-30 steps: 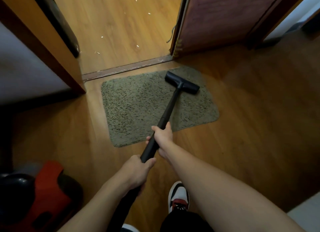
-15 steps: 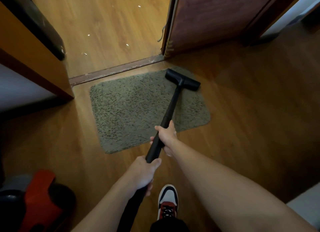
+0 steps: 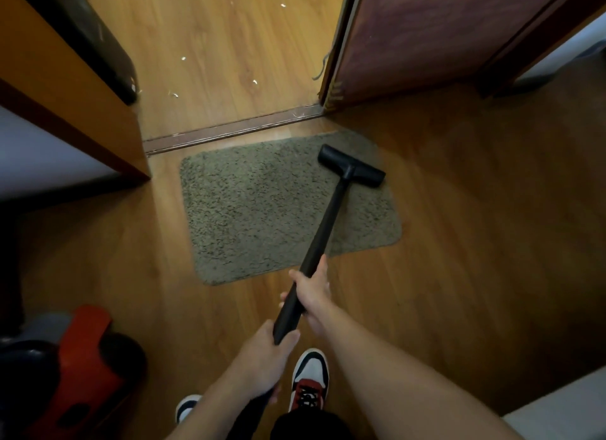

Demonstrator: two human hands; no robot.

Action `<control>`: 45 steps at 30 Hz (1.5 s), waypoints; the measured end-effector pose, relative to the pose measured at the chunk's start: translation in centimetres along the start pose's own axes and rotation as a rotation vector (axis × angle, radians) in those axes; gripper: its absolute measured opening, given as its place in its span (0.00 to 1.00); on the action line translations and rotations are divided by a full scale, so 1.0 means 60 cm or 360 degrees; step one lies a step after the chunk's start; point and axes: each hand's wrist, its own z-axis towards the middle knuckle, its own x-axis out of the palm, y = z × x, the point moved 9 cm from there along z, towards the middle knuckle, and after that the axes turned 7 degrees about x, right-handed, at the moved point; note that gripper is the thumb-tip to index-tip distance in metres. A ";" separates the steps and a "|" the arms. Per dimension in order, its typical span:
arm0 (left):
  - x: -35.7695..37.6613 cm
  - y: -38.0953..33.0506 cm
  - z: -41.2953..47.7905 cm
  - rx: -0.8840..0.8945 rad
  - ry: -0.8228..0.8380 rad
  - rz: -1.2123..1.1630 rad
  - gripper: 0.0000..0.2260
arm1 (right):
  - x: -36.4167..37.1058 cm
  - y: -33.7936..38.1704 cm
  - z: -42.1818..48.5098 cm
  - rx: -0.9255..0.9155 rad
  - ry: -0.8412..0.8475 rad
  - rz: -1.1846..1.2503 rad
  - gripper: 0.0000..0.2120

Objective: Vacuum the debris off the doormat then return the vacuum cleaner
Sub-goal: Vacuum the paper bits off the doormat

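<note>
A grey-green shaggy doormat lies on the wooden floor before the doorway. The black vacuum wand slants up to a T-shaped floor head resting on the mat's far right corner. My right hand grips the wand just past the mat's near edge. My left hand grips the wand lower down, close to my body. The red and black vacuum body sits on the floor at the lower left.
A brown threshold strip crosses the doorway, with small white scraps on the floor beyond. An open dark door stands right, a wooden door frame left. My shoes are below.
The view has tilted and shifted, so the mat sits a little more to the left and lower. The floor head stays at the mat's far right corner; both hands keep their grip.
</note>
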 end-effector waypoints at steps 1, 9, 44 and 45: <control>-0.009 0.020 -0.012 -0.0027 0.0003 0.0033 0.11 | 0.013 -0.017 -0.010 0.0008 0.0008 0.0001 0.42; -0.075 0.139 -0.110 -0.0091 -0.0097 0.0186 0.10 | 0.116 -0.124 -0.085 0.0068 0.0058 0.0009 0.42; -0.082 0.007 -0.074 -0.0149 -0.0339 0.0157 0.12 | 0.098 0.016 -0.026 0.0079 0.0126 -0.0161 0.36; -0.076 -0.013 -0.064 -0.0141 -0.0337 0.0177 0.13 | 0.082 0.031 -0.018 0.0068 0.0114 -0.0166 0.35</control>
